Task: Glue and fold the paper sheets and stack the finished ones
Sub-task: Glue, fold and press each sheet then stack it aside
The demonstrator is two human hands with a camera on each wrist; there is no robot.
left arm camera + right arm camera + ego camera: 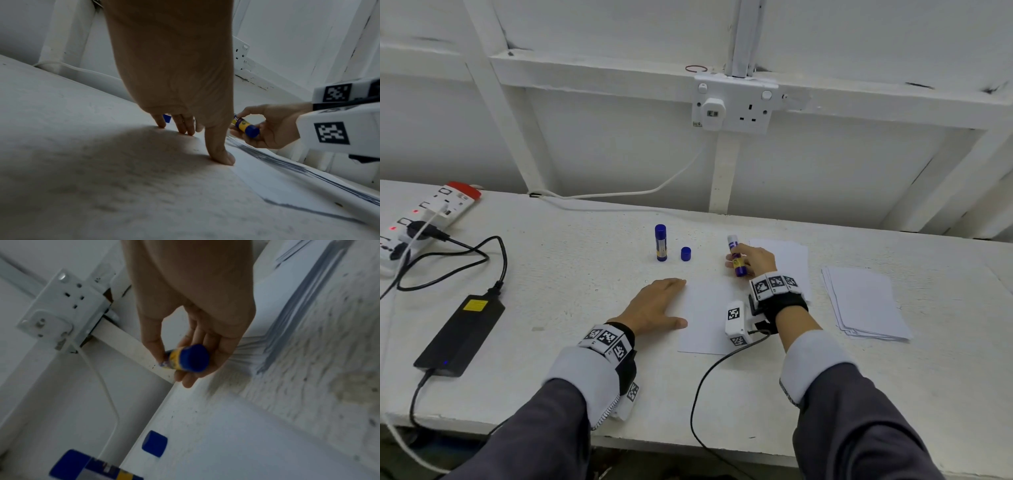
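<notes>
A white paper sheet (705, 318) lies on the table in front of me. My left hand (657, 308) lies flat beside its left edge, fingers straight, thumb tip (224, 157) touching the sheet's edge. My right hand (751, 260) grips an uncapped glue stick (736, 257) above the sheet's far edge, white tip up; the wrist view shows its blue base (193, 358). Its blue cap (686, 254) stands on the table. A second, capped glue stick (661, 242) stands left of the cap. Sheets (787, 257) lie beyond my right hand. A paper stack (866, 305) lies at the right.
A black power adapter (462, 332) with cables lies at the left. A power strip (421, 219) sits at the far left. A wall socket (732, 106) with a plugged charger is on the white wall behind. A cable (709, 383) runs from my right wrist over the table's front edge.
</notes>
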